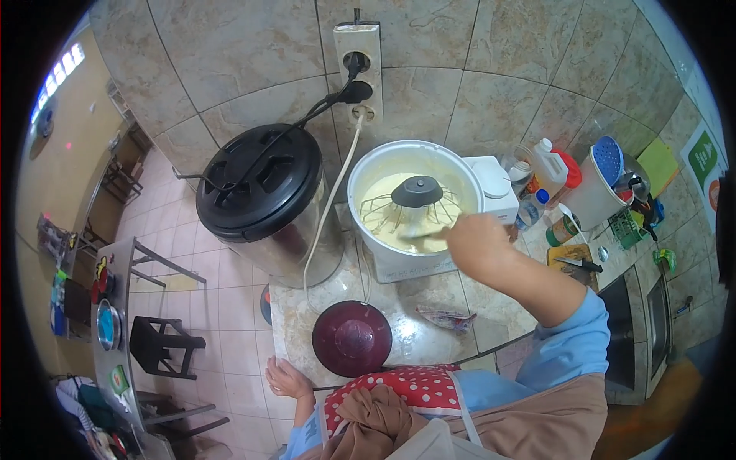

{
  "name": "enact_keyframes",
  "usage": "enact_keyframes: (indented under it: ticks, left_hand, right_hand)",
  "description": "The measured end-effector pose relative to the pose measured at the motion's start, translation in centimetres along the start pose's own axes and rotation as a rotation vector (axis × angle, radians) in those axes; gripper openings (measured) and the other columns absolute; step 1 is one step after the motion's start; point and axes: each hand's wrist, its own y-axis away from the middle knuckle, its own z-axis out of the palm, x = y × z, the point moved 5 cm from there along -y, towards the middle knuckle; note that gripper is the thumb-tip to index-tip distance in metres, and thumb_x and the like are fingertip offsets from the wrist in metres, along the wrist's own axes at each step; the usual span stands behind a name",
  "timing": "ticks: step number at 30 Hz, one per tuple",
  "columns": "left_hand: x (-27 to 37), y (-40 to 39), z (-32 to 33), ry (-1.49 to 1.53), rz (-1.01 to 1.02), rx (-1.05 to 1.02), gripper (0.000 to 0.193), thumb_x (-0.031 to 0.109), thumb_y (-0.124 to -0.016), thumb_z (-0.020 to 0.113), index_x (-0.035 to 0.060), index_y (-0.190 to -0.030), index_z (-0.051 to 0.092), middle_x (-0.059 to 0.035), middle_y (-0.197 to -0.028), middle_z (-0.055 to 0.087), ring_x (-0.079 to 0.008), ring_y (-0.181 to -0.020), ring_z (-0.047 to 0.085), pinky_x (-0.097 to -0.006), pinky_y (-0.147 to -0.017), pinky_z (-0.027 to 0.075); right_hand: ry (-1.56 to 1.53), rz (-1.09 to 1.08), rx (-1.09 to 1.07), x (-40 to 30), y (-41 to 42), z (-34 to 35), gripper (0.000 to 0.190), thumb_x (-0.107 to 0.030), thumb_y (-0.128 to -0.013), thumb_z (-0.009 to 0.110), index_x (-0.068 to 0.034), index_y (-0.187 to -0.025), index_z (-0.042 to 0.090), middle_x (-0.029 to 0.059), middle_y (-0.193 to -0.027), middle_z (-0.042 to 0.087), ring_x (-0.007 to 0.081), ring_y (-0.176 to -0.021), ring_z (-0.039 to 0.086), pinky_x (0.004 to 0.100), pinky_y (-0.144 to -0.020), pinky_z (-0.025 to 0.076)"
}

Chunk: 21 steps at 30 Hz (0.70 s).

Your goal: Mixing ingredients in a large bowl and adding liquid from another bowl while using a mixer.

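My right hand (480,244) grips a spatula-like utensil (425,236) over the near right rim of a white mixer bowl (417,150). The utensil's blade dips into pale yellow batter (376,192). In the middle of the bowl stands a wire whisk attachment (418,192) with a grey hub. My left hand (286,379) hangs by the counter's left front corner, palm turned up, fingers loosely bent and holding nothing. Between my hands, close to my polka-dot apron, sits a dark red bowl (352,339). A crumpled plastic packet (447,318) lies on the tiled counter.
A steel canister with a black lid (261,178) stands left of the mixer. A white cord (333,201) runs down from the wall socket strip (357,69). On the right are bottles (532,210), a tall white container (589,195) and a knife (578,264) on a cutting board (566,253).
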Motion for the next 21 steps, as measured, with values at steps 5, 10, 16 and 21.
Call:
enact_keyframes:
  ticks: [5,10,16,21]
  left_hand:
    - [-0.7,0.0,0.0,0.004,-0.042,-0.032,0.036,0.035,-0.087,0.038,0.0154,-0.115,0.048,-0.0006,-0.123,0.046,-0.0211,-0.12,0.032,-0.047,-0.098,0.014]
    - [-0.6,-0.1,0.2,0.016,-0.019,-0.021,0.036,0.036,-0.087,0.037,0.0151,-0.115,0.049,-0.0003,-0.123,0.045,-0.0213,-0.12,0.032,-0.0464,-0.098,0.014]
    - [-0.6,-0.1,-0.1,-0.016,-0.044,-0.045,0.037,0.035,-0.087,0.037,0.015,-0.116,0.049,-0.0004,-0.124,0.045,-0.022,-0.121,0.031,-0.0462,-0.098,0.014]
    - [-0.2,-0.2,-0.1,-0.017,-0.029,-0.063,0.037,0.035,-0.087,0.037,0.0149,-0.116,0.049,-0.0001,-0.124,0.045,-0.0217,-0.121,0.031,-0.046,-0.098,0.014]
  right_hand:
    - [-0.006,-0.107,-0.084,-0.2,0.4,-2.5,0.015,-0.011,-0.071,0.052,-0.009,-0.074,0.067,0.0087,-0.074,0.064,0.0214,-0.072,0.063,0.0317,-0.057,0.049]
    - [-0.046,-0.062,-0.048,0.3,-1.7,-0.8,0.016,-0.01,-0.071,0.052,-0.009,-0.077,0.067,0.0105,-0.076,0.064,0.0226,-0.073,0.063,0.0323,-0.06,0.049]
    - [-0.007,-0.077,-0.174,1.8,-1.2,-2.7,0.016,-0.018,-0.073,0.055,-0.008,-0.075,0.067,0.0098,-0.074,0.064,0.0231,-0.07,0.063,0.0334,-0.059,0.048]
    - [0.182,0.002,-0.007,3.4,-3.2,-1.2,0.023,-0.011,-0.071,0.054,-0.025,-0.083,0.067,0.0039,-0.066,0.061,0.0209,-0.063,0.061,0.0319,-0.052,0.045]
